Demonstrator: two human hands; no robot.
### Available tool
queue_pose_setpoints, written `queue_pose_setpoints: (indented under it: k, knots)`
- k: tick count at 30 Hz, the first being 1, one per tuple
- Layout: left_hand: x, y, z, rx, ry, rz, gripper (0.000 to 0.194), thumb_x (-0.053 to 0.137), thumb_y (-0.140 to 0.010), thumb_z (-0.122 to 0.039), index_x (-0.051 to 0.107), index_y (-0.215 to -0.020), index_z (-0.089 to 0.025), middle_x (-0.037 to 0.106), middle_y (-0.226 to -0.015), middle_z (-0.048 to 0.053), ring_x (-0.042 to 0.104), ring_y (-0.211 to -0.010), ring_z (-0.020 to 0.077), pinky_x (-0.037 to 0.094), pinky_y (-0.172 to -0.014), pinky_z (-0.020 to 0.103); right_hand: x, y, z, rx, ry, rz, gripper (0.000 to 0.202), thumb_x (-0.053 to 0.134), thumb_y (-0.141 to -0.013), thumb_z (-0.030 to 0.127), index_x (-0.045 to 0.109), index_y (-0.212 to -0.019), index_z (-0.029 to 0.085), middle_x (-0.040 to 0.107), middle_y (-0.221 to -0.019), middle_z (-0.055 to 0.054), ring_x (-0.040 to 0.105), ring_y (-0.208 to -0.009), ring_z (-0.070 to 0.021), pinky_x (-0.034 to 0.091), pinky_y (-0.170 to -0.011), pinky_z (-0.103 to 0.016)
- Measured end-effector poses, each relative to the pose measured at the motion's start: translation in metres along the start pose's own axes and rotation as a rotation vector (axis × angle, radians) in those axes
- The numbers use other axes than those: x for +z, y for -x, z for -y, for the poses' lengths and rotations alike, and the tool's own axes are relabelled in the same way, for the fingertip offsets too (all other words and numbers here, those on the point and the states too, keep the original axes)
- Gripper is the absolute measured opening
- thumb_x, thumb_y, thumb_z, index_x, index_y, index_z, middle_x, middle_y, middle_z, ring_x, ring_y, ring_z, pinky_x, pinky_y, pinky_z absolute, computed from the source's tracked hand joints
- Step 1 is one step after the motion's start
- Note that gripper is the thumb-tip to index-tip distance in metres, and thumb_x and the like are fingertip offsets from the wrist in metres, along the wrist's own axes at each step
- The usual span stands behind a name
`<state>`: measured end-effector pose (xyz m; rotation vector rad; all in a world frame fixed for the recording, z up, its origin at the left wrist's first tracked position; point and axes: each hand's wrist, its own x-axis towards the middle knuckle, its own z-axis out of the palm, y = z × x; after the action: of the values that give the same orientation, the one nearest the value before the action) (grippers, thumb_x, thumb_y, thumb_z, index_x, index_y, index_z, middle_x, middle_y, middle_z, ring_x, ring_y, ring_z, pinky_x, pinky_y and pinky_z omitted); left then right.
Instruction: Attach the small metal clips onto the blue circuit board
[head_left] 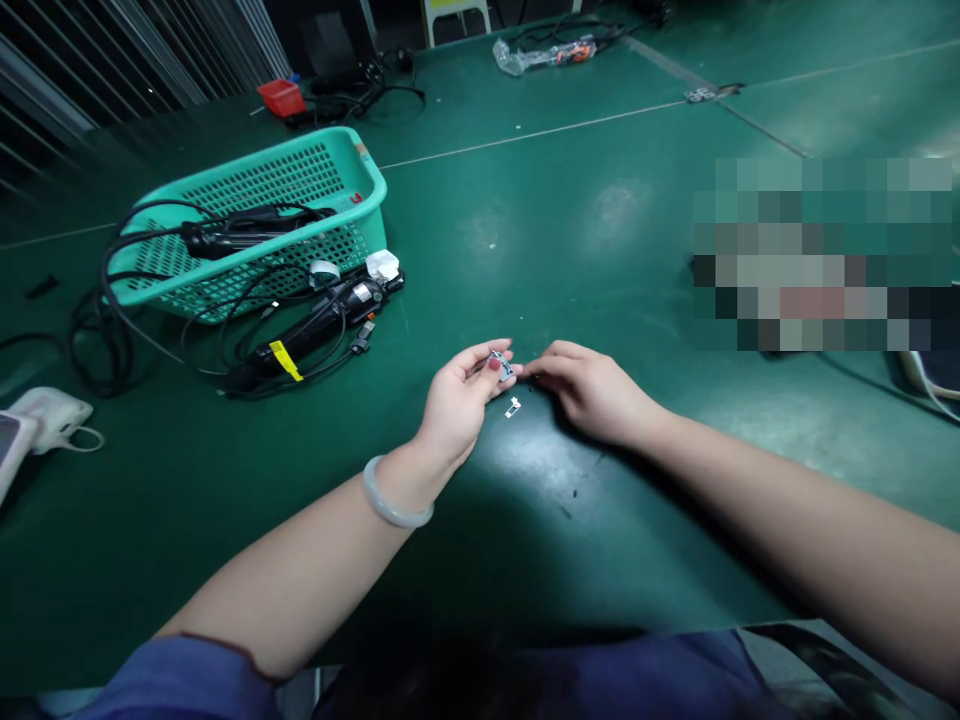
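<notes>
My left hand (459, 398) pinches a small flat grey-blue plate with cutouts (503, 368) between thumb and fingers, just above the table. Close by on the right, my right hand (592, 385) rests low over the green surface. Its fingers are bent together and their tips reach the edge of the plate; whether they touch it or hold something tiny is hidden. A little white piece with a slot in it (513, 408) lies just below the two hands. Tiny dark specks are near the right fingertips.
On the left stands a green perforated basket (367, 215) with black cabled devices. Beside it lies a black handheld device (322, 325) with a yellow tag. A white device (52, 418) sits at the left edge, a red bin (282, 98) farther back. A blurred-out area covers the right.
</notes>
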<state>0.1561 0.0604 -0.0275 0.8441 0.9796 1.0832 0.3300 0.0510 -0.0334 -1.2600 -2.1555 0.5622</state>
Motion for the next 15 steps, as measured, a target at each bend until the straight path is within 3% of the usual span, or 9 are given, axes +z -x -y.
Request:
queue_pose_setpoints:
  k: [5,9,12,15]
  knots:
    - [0.0008,0.0006,-0.0001,-0.043,-0.070,0.062,0.021,0.067,-0.078,-0.021,0.069,-0.099,-0.016,0.071,-0.088,0.004,0.068,-0.080,0.0114,0.052,-0.084,0.030,-0.0059,-0.0006,0.0013,0.049,-0.113,-0.118,0.033,0.041,-0.081,0.005,0.069,-0.091,0.019,0.058,-0.083,-0.005,0.057,-0.078,-0.0166,0.047,-0.072,-0.030]
    - [0.0008,0.0013,-0.0010,-0.047,-0.098,0.084,0.025,0.068,-0.076,-0.022,0.070,-0.100,-0.016,0.072,-0.090,0.005,0.068,-0.081,0.0122,0.052,-0.084,0.030,-0.0062,-0.0009,-0.0003,0.122,-0.203,-0.157,0.018,0.047,-0.083,0.013,0.063,-0.091,0.019,0.058,-0.077,-0.002,0.055,-0.072,-0.0153,0.046,-0.070,-0.031]
    - [0.0000,0.0025,-0.0016,-0.035,-0.113,0.102,0.033,0.071,-0.071,-0.018,0.069,-0.104,-0.016,0.072,-0.098,0.006,0.069,-0.087,0.0133,0.051,-0.089,0.031,-0.0060,-0.0022,0.0003,0.270,-0.449,-0.151,0.005,0.059,-0.080,0.023,0.059,-0.083,0.019,0.057,-0.065,0.002,0.053,-0.061,-0.0127,0.045,-0.061,-0.029]
    - [-0.0007,0.0037,-0.0015,-0.042,-0.146,0.138,0.045,0.073,-0.067,-0.013,0.066,-0.111,-0.017,0.071,-0.104,0.008,0.068,-0.094,0.0169,0.050,-0.091,0.035,-0.0086,-0.0035,0.0045,0.388,-0.688,-0.147,0.016,0.071,-0.070,0.029,0.062,-0.077,0.018,0.063,-0.064,0.001,0.058,-0.059,-0.0126,0.048,-0.058,-0.027]
